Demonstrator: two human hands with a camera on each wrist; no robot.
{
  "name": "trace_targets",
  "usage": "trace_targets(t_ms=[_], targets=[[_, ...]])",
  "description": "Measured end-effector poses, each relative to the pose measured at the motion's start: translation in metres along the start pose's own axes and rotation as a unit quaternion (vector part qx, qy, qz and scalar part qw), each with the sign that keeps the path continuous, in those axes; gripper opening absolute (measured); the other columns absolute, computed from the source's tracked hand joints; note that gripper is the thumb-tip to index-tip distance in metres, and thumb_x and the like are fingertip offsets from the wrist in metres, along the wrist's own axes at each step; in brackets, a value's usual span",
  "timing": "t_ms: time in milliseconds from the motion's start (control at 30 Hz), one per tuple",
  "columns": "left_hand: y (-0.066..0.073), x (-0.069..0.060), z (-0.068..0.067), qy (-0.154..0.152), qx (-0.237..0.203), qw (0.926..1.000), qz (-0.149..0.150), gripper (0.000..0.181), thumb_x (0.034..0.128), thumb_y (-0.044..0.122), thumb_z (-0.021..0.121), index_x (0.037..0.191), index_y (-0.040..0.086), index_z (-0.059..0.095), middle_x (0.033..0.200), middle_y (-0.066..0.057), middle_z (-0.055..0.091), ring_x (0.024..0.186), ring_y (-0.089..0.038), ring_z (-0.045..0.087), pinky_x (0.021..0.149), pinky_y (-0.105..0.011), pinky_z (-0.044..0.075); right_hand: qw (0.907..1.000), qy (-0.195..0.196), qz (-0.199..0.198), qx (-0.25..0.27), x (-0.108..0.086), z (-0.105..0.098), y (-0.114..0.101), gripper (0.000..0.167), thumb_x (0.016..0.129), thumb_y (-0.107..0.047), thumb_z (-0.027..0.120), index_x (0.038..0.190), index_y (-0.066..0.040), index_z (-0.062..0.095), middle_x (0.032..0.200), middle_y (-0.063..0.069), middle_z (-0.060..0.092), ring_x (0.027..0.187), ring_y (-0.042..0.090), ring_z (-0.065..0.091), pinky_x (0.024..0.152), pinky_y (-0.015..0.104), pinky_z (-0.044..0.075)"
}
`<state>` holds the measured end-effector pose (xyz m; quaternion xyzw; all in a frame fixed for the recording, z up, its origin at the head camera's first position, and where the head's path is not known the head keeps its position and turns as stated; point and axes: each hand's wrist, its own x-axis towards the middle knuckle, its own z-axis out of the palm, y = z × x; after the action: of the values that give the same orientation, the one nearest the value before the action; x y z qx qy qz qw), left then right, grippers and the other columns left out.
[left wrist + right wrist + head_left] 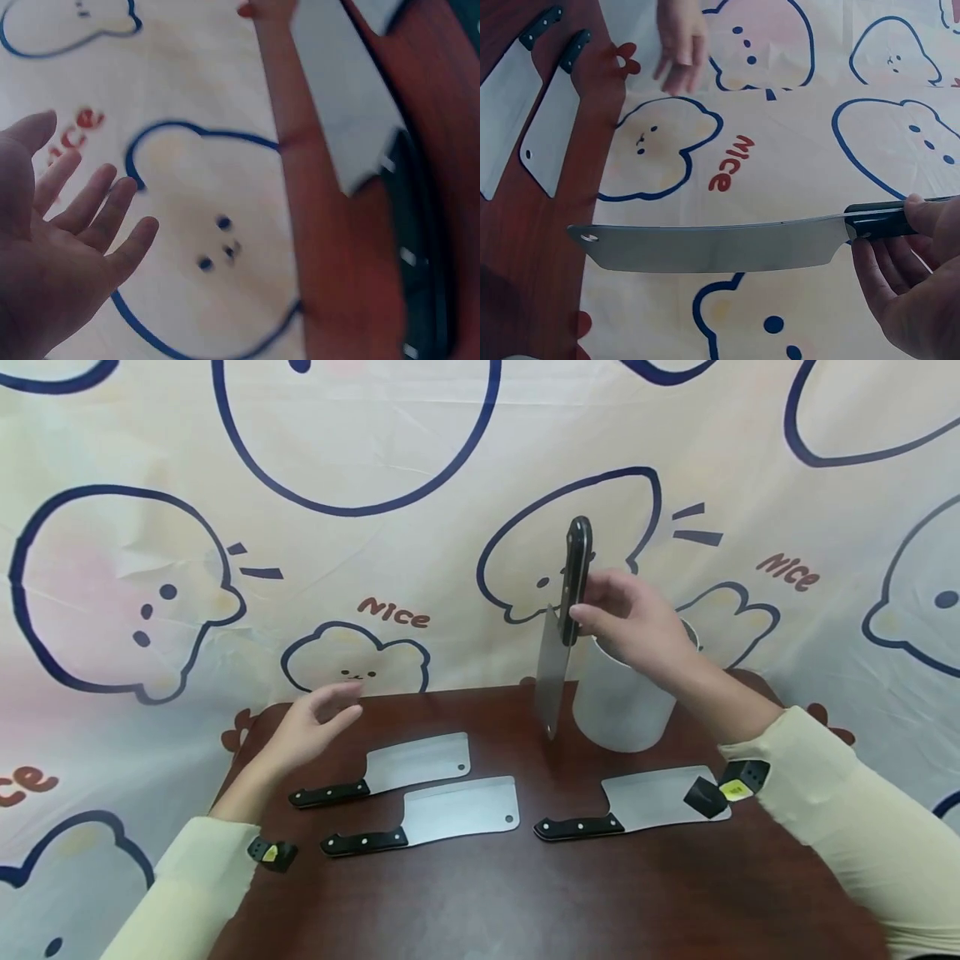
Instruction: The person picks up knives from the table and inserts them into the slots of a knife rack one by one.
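1. The cleaver [553,672] in use hangs above the back of the surface [480,902], handle up and blade down, just left of a pale round container [622,714]. From where I stand I can't tell whether the blade's lower end touches the wood.
2. The right grip [633,622] is clamped on its black handle, thumb against fingers, toward the blade end.
3. I'd expect it to handle stiff and fairly heavy, with the weight down in the broad metal blade. That flat side looks smooth and likely slippery. Breaking seems unlikely; a swing or twist, or a cut from the edge, is the greater worry. The riveted handle is the place to take hold, well wrapped and clear of the blade.
4. The left grip [318,722] holds nothing: its fingers are apart and loose, out over the left back part of the surface.
5. Three more cleavers lie flat, handles to the left: a rear one [420,762], a front one [461,810] just before it, and a right-hand one [652,797], partly hidden by the camera on the right wrist.
6. The surface is dark reddish wood with a dull sheen. Behind it and to both sides hangs a cream cloth [420,552] printed with blue-outlined cartoon faces and "Nice".
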<state>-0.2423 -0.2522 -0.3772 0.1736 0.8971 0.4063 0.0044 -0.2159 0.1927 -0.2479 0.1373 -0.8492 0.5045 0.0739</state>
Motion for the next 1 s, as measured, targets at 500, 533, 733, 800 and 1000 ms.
trace_targets(t_ms=[500,533,733,800,1000], targets=[[-0.082,-0.046,-0.009,-0.033,0.033,0.9966,-0.068,0.057,0.1005,0.029,0.067,0.148,0.002,0.05,0.147,-0.024,0.051,0.134,-0.045,0.048,0.102,-0.062,0.045,0.9986,0.051,0.0,-0.011,0.004,-0.032,-0.017,0.046,0.101,-0.03,0.065,0.142,-0.011,0.056,0.13,0.011,0.064,0.116,0.02,0.065,0.102,0.041,0.052],[-0.086,-0.048,-0.01,-0.034,0.034,0.9963,-0.071,0.058,0.1004,0.028,0.067,0.148,0.001,0.049,0.147,-0.025,0.052,0.132,-0.045,0.05,0.101,-0.061,0.046,0.9985,0.053,0.003,-0.011,0.004,-0.034,-0.019,0.046,0.101,-0.03,0.064,0.143,-0.012,0.055,0.131,0.01,0.064,0.117,0.02,0.065,0.103,0.042,0.051],[-0.104,-0.057,-0.008,-0.045,0.03,0.9941,-0.093,0.058,0.0992,0.027,0.069,0.147,0.001,0.05,0.142,-0.025,0.056,0.123,-0.041,0.057,0.093,-0.05,0.054,0.9981,0.06,0.007,0.013,0.003,-0.046,-0.024,0.048,0.102,-0.029,0.063,0.146,-0.013,0.052,0.133,0.011,0.062,0.116,0.017,0.065,0.111,0.047,0.044],[-0.11,-0.059,-0.005,-0.051,0.029,0.9935,-0.098,0.057,0.098,0.027,0.071,0.146,0.001,0.052,0.139,-0.024,0.058,0.12,-0.04,0.058,0.093,-0.049,0.053,0.9979,0.061,0.004,0.023,0.003,-0.051,-0.025,0.046,0.102,-0.028,0.063,0.145,-0.013,0.053,0.133,0.01,0.062,0.114,0.016,0.066,0.111,0.044,0.044],[-0.124,-0.063,0.002,-0.056,0.037,0.9938,-0.089,0.057,0.0937,0.026,0.076,0.141,-0.001,0.057,0.132,-0.023,0.062,0.116,-0.038,0.057,0.096,-0.056,0.049,0.9957,0.075,-0.006,0.054,0.006,-0.062,-0.029,0.043,0.102,-0.023,0.064,0.142,-0.011,0.055,0.13,0.01,0.062,0.113,0.015,0.065,0.094,0.022,0.053]])
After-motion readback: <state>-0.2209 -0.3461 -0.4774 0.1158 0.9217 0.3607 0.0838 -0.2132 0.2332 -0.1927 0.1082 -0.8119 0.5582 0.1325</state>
